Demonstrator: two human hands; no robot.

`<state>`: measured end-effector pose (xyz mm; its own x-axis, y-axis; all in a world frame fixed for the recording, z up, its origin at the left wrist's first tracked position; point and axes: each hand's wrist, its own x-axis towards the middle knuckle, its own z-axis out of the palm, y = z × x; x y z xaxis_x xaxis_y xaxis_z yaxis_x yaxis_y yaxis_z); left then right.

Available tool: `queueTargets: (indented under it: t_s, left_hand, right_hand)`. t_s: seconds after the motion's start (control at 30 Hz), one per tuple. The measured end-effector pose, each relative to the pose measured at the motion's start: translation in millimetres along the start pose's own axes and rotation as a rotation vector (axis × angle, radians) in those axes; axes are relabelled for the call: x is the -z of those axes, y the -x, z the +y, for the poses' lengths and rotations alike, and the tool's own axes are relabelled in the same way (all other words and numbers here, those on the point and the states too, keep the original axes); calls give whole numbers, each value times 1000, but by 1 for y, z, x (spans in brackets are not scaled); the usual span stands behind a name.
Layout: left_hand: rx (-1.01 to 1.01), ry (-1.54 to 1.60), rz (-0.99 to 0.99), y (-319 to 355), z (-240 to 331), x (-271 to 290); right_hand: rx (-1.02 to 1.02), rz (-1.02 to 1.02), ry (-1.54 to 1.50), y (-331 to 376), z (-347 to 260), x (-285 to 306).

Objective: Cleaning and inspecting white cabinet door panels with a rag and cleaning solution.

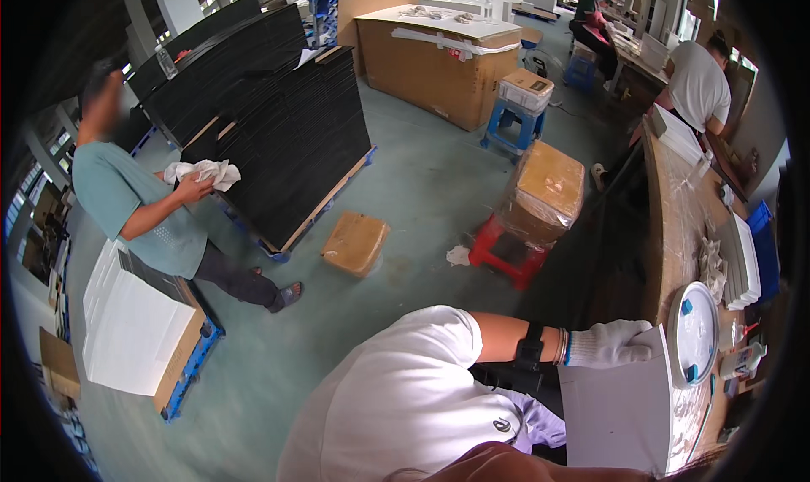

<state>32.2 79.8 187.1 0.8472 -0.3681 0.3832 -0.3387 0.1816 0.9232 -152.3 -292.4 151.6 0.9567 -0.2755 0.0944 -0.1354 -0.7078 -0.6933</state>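
Note:
My left hand [609, 343], in a white knitted work glove, grips the upper edge of a flat white panel [616, 410]. Its thumb lies over the panel's face and the other fingers go behind it. The panel stands tilted at the edge of the workbench [666, 220], and its lower part runs out of the picture. Close beyond the hand is a round white lid or tray [697, 317] with small blue blocks on it. A white plastic bottle [742, 360] stands behind that. My right hand is not in view.
White panels [739, 262] are stacked farther along the bench beside a blue bin [766, 250]. A taped carton [544, 191] sits on a red stool [504, 252]; another carton [354, 243] is on the floor. At left, a person [139, 186] holds a white cloth near stacked black boards [287, 144].

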Motion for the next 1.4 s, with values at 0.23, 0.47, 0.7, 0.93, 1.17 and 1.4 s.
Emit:
queueTargets:
  t_s: [0.23,0.47,0.7,0.93,1.17,1.4]
  left_hand:
    - [-363,-139,181,9,23,25]
    - [-179,-212,221,49,-21,42]
    - [31,173,145,82,-89,37]
    - [335,132,177,89,-64,34]
    - [714,-72,132,116,-109,30]
    - [1001,71,103,133,-107,36]
  right_hand:
    - [154,-102,-85,-40,-66,-68]
    - [209,-166,-128,-57,-92,-100]
    - [204,-187,-153,-61,-98,-109]
    - [190,-182,-173,-62,-101,-114]
    - [189,-185,-191,-64,-105,-117]
    - [173,-173,-205,-62,-105,-117]
